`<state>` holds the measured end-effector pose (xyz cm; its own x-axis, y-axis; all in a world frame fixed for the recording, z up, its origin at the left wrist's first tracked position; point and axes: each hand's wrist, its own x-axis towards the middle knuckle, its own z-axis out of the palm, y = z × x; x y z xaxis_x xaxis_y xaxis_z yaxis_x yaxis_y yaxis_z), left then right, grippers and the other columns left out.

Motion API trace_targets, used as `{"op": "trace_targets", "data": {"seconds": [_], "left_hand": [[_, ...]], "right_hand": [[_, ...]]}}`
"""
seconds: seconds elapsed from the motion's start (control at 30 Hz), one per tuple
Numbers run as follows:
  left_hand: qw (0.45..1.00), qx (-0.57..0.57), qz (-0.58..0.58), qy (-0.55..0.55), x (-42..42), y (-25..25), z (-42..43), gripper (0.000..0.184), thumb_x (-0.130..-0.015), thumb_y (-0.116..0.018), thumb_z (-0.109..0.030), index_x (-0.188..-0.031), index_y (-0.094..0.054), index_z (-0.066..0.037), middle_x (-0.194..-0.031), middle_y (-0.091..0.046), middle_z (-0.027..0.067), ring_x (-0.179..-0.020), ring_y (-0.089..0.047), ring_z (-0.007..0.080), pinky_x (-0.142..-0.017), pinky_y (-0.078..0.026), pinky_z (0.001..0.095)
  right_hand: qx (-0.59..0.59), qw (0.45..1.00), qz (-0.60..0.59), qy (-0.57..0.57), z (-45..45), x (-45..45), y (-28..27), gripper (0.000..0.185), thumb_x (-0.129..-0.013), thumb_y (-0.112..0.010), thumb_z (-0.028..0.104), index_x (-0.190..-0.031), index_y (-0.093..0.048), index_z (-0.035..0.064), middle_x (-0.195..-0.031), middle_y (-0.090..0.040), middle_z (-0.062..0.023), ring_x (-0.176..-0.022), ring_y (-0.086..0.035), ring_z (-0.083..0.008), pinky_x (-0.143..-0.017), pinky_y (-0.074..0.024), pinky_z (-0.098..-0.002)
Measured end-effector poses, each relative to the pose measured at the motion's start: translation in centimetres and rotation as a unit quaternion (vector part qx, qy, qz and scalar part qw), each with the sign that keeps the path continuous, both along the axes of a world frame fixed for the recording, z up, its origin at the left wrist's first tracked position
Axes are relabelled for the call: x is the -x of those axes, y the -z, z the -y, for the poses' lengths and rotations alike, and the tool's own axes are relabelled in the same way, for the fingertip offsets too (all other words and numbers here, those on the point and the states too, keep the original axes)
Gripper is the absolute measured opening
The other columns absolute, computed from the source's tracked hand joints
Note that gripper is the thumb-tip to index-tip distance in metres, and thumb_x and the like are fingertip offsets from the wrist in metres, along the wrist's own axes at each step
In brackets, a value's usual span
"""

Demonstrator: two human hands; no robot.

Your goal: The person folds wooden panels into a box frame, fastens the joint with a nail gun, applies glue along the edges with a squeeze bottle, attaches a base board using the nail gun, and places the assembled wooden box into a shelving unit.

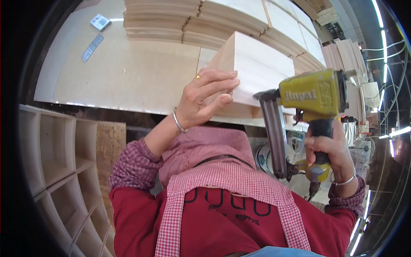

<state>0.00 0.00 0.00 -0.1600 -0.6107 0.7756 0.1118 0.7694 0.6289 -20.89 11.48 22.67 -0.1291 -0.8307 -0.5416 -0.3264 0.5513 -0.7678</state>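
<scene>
My right hand point(327, 147) is wrapped round the black grip of a yellow-green pneumatic nail gun point(306, 94). The gun's nose points left, close to the side of a pale wooden box point(263, 64); I cannot tell if it touches. My left hand point(207, 94) lies against the box's near left edge, its fingers stretched out and thumb apart. The box stands at the front of the worktable point(141, 77), in front of stacked boards.
Stacked wooden boards point(167, 21) fill the table's far side. A small box point(100, 22) and a strip of nails point(92, 48) lie at the left. Open wooden boxes point(55, 141) are piled below left. A white bucket point(263, 156) stands beneath the table edge.
</scene>
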Motion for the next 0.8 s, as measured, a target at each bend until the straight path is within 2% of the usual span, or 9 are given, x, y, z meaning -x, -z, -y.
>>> {"op": "trace_targets", "data": {"seconds": [0.03,0.07,0.1,0.2,0.33,0.43,0.53,0.7,0.8], "left_hand": [[1.0,0.016,0.001,-0.002,0.1,-0.3,0.2,0.032,-0.081,-0.072,-0.019,-0.112,-0.07,-0.008,-0.107,-0.068,0.0077,-0.083,-0.058,0.0146,-0.08,-0.048,0.0263],[0.996,-0.081,-0.022,0.003,0.4,-0.7,0.3,0.033,-0.082,-0.071,-0.019,-0.113,-0.069,-0.008,-0.1,-0.066,0.008,-0.077,-0.057,0.0136,-0.074,-0.048,0.0255],[0.976,-0.207,-0.066,0.009,1.5,-2.4,0.1,0.034,-0.083,-0.071,-0.02,-0.115,-0.068,-0.007,-0.093,-0.064,0.0082,-0.072,-0.056,0.0125,-0.069,-0.048,0.0246],[0.961,-0.262,-0.017,-0.08,2.8,-3.6,3.7,0.037,-0.083,-0.07,-0.022,-0.115,-0.066,-0.004,-0.085,-0.053,0.0054,-0.063,-0.05,0.0105,-0.059,-0.045,0.0235],[0.955,-0.281,0.006,-0.089,4.0,-3.5,5.0,0.036,-0.082,-0.069,-0.022,-0.111,-0.067,-0.001,-0.084,-0.048,0.0035,-0.061,-0.046,0.0103,-0.057,-0.042,0.0228],[0.956,-0.277,-0.036,-0.091,4.3,-3.7,4.5,0.029,-0.082,-0.067,-0.017,-0.106,-0.067,0.0,-0.081,-0.046,0.0031,-0.06,-0.044,0.0106,-0.056,-0.04,0.0233],[0.958,-0.265,-0.049,-0.099,4.5,-3.7,4.7,0.025,-0.081,-0.066,-0.013,-0.103,-0.067,0.0,-0.08,-0.045,0.0031,-0.06,-0.044,0.011,-0.056,-0.04,0.0238],[0.954,-0.269,-0.082,-0.104,5.1,-3.4,4.2,0.022,-0.081,-0.066,-0.01,-0.098,-0.064,0.003,-0.079,-0.045,0.0034,-0.057,-0.043,0.0115,-0.054,-0.04,0.0253],[0.954,-0.267,-0.069,-0.116,5.2,-3.6,4.0,0.021,-0.081,-0.066,-0.01,-0.098,-0.063,0.002,-0.08,-0.044,0.0036,-0.056,-0.043,0.0119,-0.053,-0.04,0.0256]], "right_hand": [[0.016,1.0,0.001,-0.002,-0.3,0.2,0.5,0.053,-0.067,-0.058,-0.004,-0.118,-0.047,-0.0133,-0.063,-0.058,-0.0137,-0.035,-0.047,-0.0169,-0.033,-0.0406,-0.0258],[0.017,1.0,0.011,-0.001,-0.6,0.4,1.0,0.052,-0.067,-0.059,-0.004,-0.117,-0.048,-0.0134,-0.062,-0.058,-0.0136,-0.036,-0.048,-0.0173,-0.034,-0.0409,-0.026],[-0.013,1.0,0.0,-0.001,-0.2,0.3,-1.4,0.052,-0.067,-0.059,-0.004,-0.117,-0.049,-0.0135,-0.061,-0.057,-0.0135,-0.036,-0.048,-0.0176,-0.034,-0.0412,-0.0262],[-0.012,0.999,0.03,0.008,0.4,0.6,-0.5,0.052,-0.067,-0.06,-0.005,-0.117,-0.049,-0.0137,-0.06,-0.057,-0.0129,-0.037,-0.05,-0.0184,-0.035,-0.0427,-0.0269],[-0.004,1.0,0.03,0.003,0.4,0.6,-0.7,0.052,-0.067,-0.06,-0.006,-0.117,-0.05,-0.0132,-0.06,-0.057,-0.0125,-0.036,-0.049,-0.0185,-0.037,-0.0438,-0.0277],[-0.015,1.0,0.019,0.008,0.7,0.3,-1.2,0.053,-0.067,-0.06,-0.007,-0.118,-0.049,-0.0137,-0.06,-0.057,-0.0126,-0.036,-0.049,-0.0182,-0.036,-0.0434,-0.0276],[-0.01,1.0,-0.006,0.024,2.2,-0.4,-2.2,0.046,-0.067,-0.06,-0.007,-0.111,-0.05,-0.0125,-0.058,-0.056,-0.0126,-0.035,-0.048,-0.0181,-0.034,-0.0425,-0.0272],[0.051,0.998,-0.044,0.008,6.8,-2.2,-3.1,0.021,-0.072,-0.058,-0.002,-0.091,-0.048,-0.0066,-0.054,-0.053,-0.0111,-0.034,-0.047,-0.0165,-0.033,-0.0421,-0.0263],[0.039,0.998,-0.041,-0.019,10.0,-2.2,-3.0,0.02,-0.074,-0.056,0.0,-0.09,-0.047,-0.0073,-0.054,-0.052,-0.0094,-0.035,-0.047,-0.015,-0.033,-0.0418,-0.0253]]}}
